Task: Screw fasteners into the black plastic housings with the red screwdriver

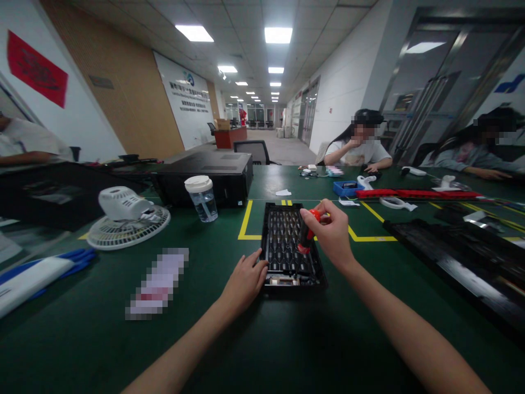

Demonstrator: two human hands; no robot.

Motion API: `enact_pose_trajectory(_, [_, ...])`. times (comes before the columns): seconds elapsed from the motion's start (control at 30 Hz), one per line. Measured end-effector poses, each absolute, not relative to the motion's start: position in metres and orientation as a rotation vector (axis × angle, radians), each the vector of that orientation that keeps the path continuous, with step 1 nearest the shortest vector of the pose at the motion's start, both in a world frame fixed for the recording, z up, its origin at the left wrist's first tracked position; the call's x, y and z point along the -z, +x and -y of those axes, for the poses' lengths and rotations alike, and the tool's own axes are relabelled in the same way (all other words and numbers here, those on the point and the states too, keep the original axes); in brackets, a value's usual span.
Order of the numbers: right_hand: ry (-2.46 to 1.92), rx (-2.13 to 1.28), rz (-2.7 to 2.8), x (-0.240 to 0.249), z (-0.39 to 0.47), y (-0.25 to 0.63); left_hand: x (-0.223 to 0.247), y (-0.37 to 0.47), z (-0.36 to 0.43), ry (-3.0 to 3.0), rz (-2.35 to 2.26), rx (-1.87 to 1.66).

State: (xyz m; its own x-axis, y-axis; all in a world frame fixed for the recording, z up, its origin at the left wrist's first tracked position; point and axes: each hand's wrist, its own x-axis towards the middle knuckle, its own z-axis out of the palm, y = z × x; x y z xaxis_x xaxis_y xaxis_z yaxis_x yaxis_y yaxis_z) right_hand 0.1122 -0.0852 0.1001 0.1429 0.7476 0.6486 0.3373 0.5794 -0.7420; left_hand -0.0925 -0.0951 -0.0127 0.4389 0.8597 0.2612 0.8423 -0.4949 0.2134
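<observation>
A shallow black plastic case (pixel 283 284) with a grid of honeycomb-like cells lies on the green table in front of me. My left hand (pixel 246 279) rests against its near left edge, fingers stretched and slightly apart, touching the rim. Closed around a red-and-black screwdriver (pixel 305 235), my right hand (pixel 334 232) is above the right side of the case. The screwdriver stands nearly upright with its lower end over the cells; its tip is too small to make out. Metallic parts show at the near end of the case.
To the left are a white fan (pixel 127 219), a lidded cup (pixel 202 200), blue gloves (pixel 77 260) and a black computer case (pixel 205 172). On the right lie a long black panel (pixel 459 262) and a blue tray (pixel 345 188). People sit across the table and at its sides.
</observation>
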Motion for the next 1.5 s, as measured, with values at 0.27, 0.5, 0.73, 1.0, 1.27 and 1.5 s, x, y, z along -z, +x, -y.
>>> enact_pose_trajectory(0.27, [-1.037,-0.318,1.421,-0.103,0.087,0.111,0.01,-0.092,0.097,2.612,-1.554,-0.54])
enact_pose_trajectory(0.5, [-0.99,-0.336,1.406,-0.101,0.091,0.107,0.009,-0.092,0.097,2.616,-1.537,-0.552])
enact_pose_trajectory(0.73, [-0.906,-0.308,1.695,-0.11,0.08,0.114,0.01,-0.093,0.097,2.614,-1.537,-0.527])
enact_pose_trajectory(1.0, [-0.664,-0.837,1.738,-0.107,0.061,0.117,0.01,-0.094,0.096,2.631,-1.54,-0.508])
enact_pose_trajectory(1.27, [-0.362,-1.444,1.581,-0.11,0.045,0.123,0.007,-0.094,0.098,2.635,-1.541,-0.505])
enact_pose_trajectory(1.5, [-0.099,-1.65,1.533,-0.102,0.027,0.118,0.01,-0.093,0.096,2.65,-1.544,-0.509])
